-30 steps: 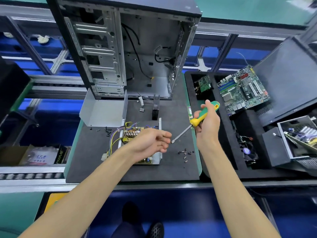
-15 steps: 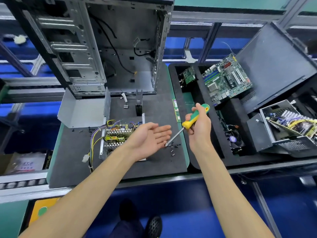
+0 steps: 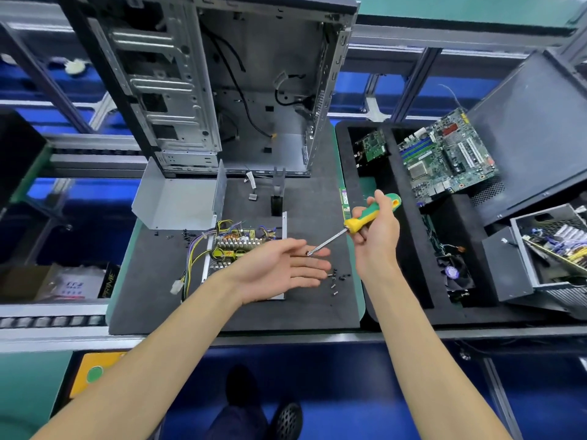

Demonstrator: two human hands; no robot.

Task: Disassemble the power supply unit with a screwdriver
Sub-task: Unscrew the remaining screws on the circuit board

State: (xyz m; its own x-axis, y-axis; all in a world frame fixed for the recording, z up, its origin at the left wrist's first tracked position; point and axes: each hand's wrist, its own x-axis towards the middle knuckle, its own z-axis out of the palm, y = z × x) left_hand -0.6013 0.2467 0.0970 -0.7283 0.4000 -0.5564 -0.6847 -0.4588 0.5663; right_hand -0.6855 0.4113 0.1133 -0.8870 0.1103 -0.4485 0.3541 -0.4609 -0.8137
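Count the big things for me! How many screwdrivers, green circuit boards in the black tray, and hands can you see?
Screwdrivers: 1, the screwdriver held in the right hand.
Green circuit boards in the black tray: 2, a small board and a big motherboard.
Hands: 2, counting the open left hand.
Total: 5

Both bare forearms reach forward. The left hand (image 3: 279, 268) lies palm up, fingers straight and held together. The right hand (image 3: 376, 230) is raised beside it, fingers curled round a screwdriver handle (image 3: 370, 215), thumb on top.
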